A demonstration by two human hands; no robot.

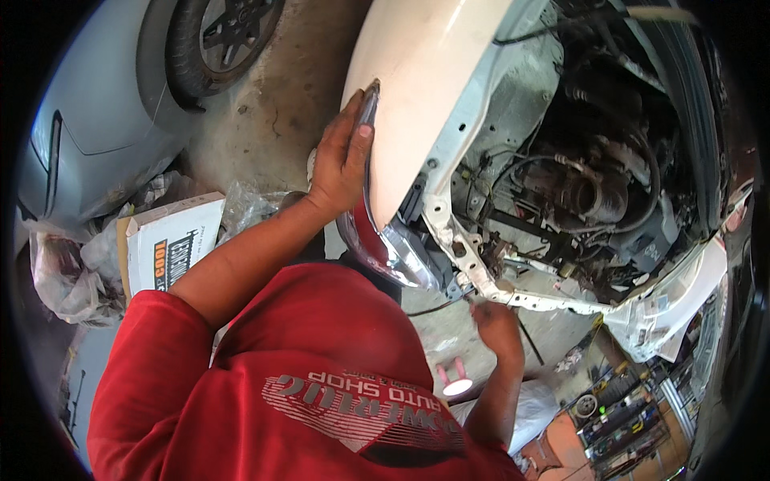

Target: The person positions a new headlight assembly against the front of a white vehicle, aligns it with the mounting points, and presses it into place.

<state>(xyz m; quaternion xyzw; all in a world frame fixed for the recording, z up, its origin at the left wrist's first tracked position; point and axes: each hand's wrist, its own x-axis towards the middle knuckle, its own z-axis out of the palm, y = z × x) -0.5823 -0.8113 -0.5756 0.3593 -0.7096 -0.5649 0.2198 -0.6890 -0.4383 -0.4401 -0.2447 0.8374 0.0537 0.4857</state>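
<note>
My left hand [341, 160] lies with its fingers stretched along the outer edge of a headlight [411, 255], where the lamp meets the pale fender [421, 72]. The headlight has a clear and red lens and sits at the front corner of a car with its front end bare. My right hand [497, 327] is at the underside of the white radiator support [473, 268], close to the inner end of the headlight. Its fingers are curled; whatever they hold, if anything, is hidden.
The open engine bay [593, 184] shows hoses and metal parts. Another car's wheel [233, 36] stands at the far left. Beside my left arm are a white box [180, 240] and plastic wrapping [60, 276]. Tools fill an orange tray [577, 445] at the lower right.
</note>
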